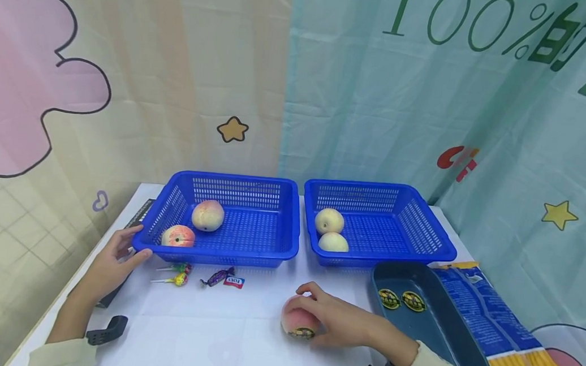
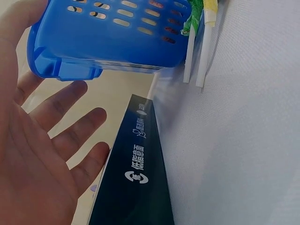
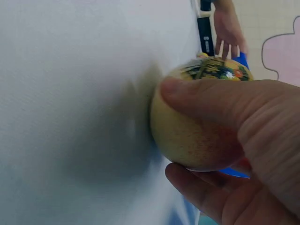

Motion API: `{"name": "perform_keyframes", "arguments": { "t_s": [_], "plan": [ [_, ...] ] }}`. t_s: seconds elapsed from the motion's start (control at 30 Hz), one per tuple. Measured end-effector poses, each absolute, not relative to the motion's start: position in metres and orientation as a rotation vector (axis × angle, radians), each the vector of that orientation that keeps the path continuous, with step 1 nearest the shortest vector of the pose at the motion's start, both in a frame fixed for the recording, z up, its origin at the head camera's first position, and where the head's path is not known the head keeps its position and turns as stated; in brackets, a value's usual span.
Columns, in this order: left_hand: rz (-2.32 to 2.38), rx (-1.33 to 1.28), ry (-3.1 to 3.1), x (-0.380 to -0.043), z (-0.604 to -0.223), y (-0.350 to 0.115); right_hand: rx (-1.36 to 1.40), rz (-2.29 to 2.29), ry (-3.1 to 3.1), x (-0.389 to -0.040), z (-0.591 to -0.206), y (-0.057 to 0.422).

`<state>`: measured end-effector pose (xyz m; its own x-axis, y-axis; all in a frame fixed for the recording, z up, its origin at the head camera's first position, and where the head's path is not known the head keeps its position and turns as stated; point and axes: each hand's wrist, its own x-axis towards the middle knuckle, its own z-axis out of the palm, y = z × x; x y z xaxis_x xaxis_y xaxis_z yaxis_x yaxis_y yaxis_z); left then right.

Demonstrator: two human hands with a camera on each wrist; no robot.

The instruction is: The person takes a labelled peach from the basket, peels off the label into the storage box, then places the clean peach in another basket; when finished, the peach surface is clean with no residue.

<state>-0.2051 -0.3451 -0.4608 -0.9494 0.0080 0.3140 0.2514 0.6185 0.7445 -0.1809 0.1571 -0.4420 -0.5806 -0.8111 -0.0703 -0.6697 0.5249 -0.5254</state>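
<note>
1. Left grip [image 1: 111,262]: bare hand at the near left corner of the left basket, thumb and forefinger touching the rim; released, the other fingers loosely spread.
2. Black box [image 2: 133,199]: along the left edge of the desk [image 1: 201,332], white characters on its side.
3. Left basket [image 1: 231,257]: blue, slotted, towards the far left corner; contains two blushed peaches [image 1: 208,215], one against the left wall.
4. Lollipops [image 1: 181,279], two: green and yellow wrappers, just before the left basket.
5. Purple sweet [image 1: 217,277] and small red-and-blue packet [image 1: 234,281], side by side.
6. Labelled peach [image 1: 294,317]: mid-desk, towards the near edge, at the left end of the right grip, between thumb and fingers; thumb beside the dark label, which faces the near edge.
7. Right grip [image 1: 339,324]: grasping the labelled peach.
8. Right basket [image 1: 359,261]: blue, towards the far right corner; two pale round fruits [image 1: 329,222] at its left wall.
9. Dark tray [image 1: 447,344]: near the right edge; two oval labels [image 1: 414,301] within.
10. Blue-and-yellow bag [image 1: 498,316]: flat, right of the tray.
</note>
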Motion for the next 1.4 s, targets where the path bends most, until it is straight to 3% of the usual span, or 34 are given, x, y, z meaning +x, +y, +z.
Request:
{"name": "perform_keyframes", "arguments": {
  "t_s": [0.53, 0.77, 0.97, 1.2, 1.4],
  "plan": [
    [-1.181, -0.158, -2.473, -0.202, -0.46, -0.34, -0.96, -1.001, 2.365, -0.199, -0.436, 0.175],
    [-0.991, -0.355, -2.127, -0.204, -0.457, -0.331, -1.012, -0.924, 2.423, -0.197, -0.433, 0.178],
    [-0.883, -0.811, -1.851, -0.196, -0.435, -0.262, -1.005, -0.906, 2.407, -0.191, -0.427, 0.179],
    [-1.118, -1.154, -2.568, -0.173, -0.448, -0.15, -0.915, -1.018, 2.478, -0.191, -0.425, 0.175],
    [-1.182, -1.39, -2.72, -0.189, -0.472, -0.091, -0.978, -1.093, 2.552, -0.195, -0.428, 0.174]
  ]
}}
